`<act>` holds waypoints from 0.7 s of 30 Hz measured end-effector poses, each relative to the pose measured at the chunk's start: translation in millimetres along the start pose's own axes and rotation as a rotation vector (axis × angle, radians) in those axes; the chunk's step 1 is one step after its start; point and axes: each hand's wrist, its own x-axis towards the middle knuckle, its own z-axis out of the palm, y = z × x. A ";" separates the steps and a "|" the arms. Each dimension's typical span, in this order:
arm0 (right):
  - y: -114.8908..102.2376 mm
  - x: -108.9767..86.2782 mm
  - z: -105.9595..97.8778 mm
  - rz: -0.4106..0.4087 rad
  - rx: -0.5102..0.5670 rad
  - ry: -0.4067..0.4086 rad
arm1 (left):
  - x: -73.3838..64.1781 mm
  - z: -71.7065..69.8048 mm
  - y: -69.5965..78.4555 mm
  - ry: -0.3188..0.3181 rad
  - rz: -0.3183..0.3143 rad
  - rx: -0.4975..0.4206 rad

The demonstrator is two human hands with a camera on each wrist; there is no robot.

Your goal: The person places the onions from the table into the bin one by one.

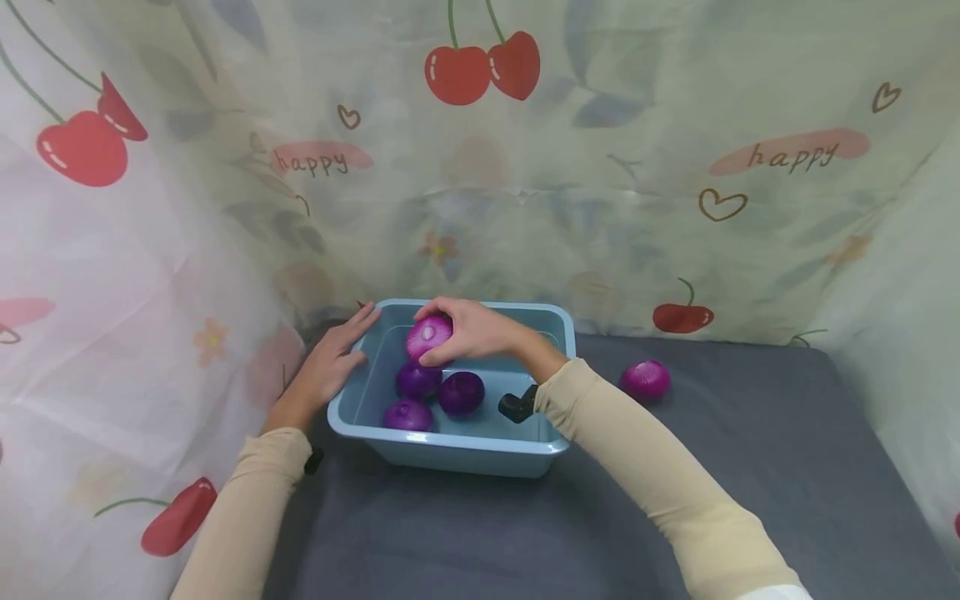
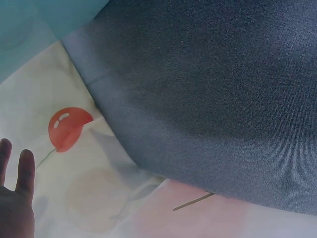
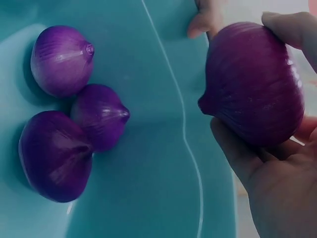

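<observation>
My right hand (image 1: 483, 331) grips a purple onion (image 1: 428, 335) over the left half of a blue plastic basin (image 1: 450, 442). In the right wrist view, thumb and fingers curl round this onion (image 3: 253, 84), its pointed end facing the basin. Three more purple onions lie together inside: one (image 1: 418, 382) just below the held one, a darker one (image 1: 461, 393) to its right, another (image 1: 408, 415) by the near wall. Fingers extended, my left hand (image 1: 330, 362) rests at the basin's left rim; only part of that hand (image 2: 17, 210) shows in the left wrist view.
Another purple onion (image 1: 647, 381) lies right of the basin on the dark grey tabletop (image 1: 750, 450). A cherry-printed curtain (image 1: 510, 200) stands close behind the basin and along the left side. A black device (image 1: 517, 406) sits at my right wrist.
</observation>
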 end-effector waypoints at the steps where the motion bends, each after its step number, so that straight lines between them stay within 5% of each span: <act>1: 1.0 3.1 1.0 0.000 -0.002 -0.009 | -0.1 -0.5 0.0 0.000 -0.003 0.000; 12: 16.4 25.3 10.0 0.069 0.002 -0.080 | 2.4 0.8 1.7 -0.027 -0.006 -0.015; 21: 21.3 28.5 22.2 0.103 -0.089 -0.249 | -1.7 -1.2 1.1 -0.009 -0.037 -0.005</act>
